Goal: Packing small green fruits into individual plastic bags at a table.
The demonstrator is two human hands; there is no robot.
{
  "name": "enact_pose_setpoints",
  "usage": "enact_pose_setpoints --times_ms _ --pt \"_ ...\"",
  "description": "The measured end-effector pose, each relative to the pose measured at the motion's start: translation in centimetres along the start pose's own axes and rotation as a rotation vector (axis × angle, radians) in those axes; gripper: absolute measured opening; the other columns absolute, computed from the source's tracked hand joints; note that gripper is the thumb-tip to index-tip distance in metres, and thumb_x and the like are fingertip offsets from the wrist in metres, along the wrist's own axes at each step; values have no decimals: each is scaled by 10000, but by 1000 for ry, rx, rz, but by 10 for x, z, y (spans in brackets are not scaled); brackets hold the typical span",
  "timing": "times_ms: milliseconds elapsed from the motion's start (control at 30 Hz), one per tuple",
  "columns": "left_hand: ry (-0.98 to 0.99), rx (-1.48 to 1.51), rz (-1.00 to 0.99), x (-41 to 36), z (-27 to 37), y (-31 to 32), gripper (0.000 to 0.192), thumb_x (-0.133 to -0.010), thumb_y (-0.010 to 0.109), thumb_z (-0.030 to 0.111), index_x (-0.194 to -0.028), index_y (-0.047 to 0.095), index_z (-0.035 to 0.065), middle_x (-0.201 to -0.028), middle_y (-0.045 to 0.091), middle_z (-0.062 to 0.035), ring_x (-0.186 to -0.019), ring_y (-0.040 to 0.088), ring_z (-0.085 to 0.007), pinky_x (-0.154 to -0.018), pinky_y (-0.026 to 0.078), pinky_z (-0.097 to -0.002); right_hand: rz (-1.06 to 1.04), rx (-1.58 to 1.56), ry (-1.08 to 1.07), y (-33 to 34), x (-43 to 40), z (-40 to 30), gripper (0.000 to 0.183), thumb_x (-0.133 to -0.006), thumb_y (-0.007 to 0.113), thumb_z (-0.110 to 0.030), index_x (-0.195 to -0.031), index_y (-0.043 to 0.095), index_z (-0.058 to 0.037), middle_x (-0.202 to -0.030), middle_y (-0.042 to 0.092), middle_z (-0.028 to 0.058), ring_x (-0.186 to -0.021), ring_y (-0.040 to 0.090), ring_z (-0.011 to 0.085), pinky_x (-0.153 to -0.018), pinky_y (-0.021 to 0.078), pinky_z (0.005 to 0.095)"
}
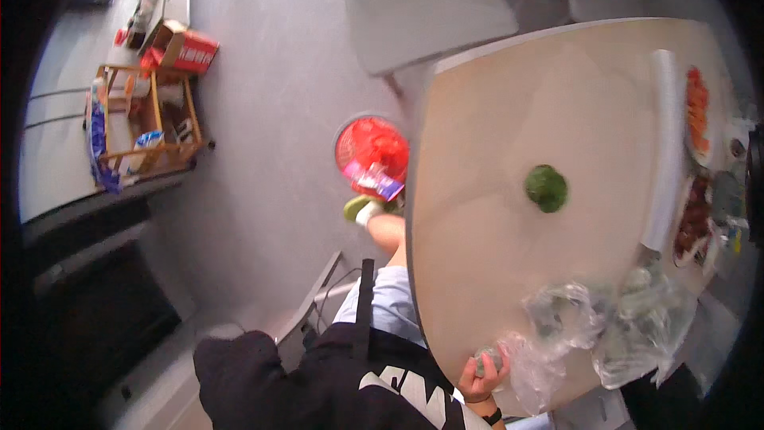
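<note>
My right hand (484, 373), with a black band at the wrist, is at the table's near edge, its fingers curled round a small pale-green roundish item (489, 361) that looks wrapped in clear plastic. Crumpled clear plastic bags (537, 370) lie beside that hand, and a larger clear bag (638, 334) with green contents is further right. A round dark-green vegetable or bundle of leaves (545, 188) rests on the beige table (477, 239). My left hand is out of view; a black sleeve shows at lower left.
A long roll of clear film (661, 149) lies beyond the green item, beside plates of orange-red food (697, 113) and dark reddish food (695, 221). A red-lined bin (373, 146) stands left of the table; chairs (424, 12) are behind, a wooden rack (152, 119) at left.
</note>
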State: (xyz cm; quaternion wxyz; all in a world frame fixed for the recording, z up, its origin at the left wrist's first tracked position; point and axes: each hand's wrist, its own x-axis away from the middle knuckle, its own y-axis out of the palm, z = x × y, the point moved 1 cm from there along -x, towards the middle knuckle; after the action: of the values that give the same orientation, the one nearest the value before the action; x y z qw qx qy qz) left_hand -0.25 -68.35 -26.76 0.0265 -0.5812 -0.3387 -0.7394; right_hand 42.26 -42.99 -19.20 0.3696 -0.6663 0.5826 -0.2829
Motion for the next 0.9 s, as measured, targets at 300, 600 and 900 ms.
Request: enact_pose_setpoints --times_ms 300,600,900 --pt "201 -352 -1146 24 42 -72 176 -827 583 209 -806 544 38 -567 467 -20 -462 412 -125 -433 342 -287 -3 72 -20 -15 24 24 373 -841 548 -160 -1181 418 -79 -1246 380 274 -1122 405 422 -942 353 539" --pt "258 -427 -883 48 215 -202 310 -814 659 359 -942 606 81 -736 623 -13 -653 578 -107 -512 425 -266 44 -68 136 -23 14 14 488 -800 585 -155 -1229 414 5 -1270 426 239 -1176 413 370 -1018 309 472" --pt "776 -449 822 -120 131 -282 323 -849 551 200 -1123 574 32 -1110 584 -165 -1100 530 -301 -913 401 -415 185 -190 122 -23 48 9 547 -810 596 -85 -1314 400 -5 -1351 433 148 -1295 355 312 -1079 240 418"
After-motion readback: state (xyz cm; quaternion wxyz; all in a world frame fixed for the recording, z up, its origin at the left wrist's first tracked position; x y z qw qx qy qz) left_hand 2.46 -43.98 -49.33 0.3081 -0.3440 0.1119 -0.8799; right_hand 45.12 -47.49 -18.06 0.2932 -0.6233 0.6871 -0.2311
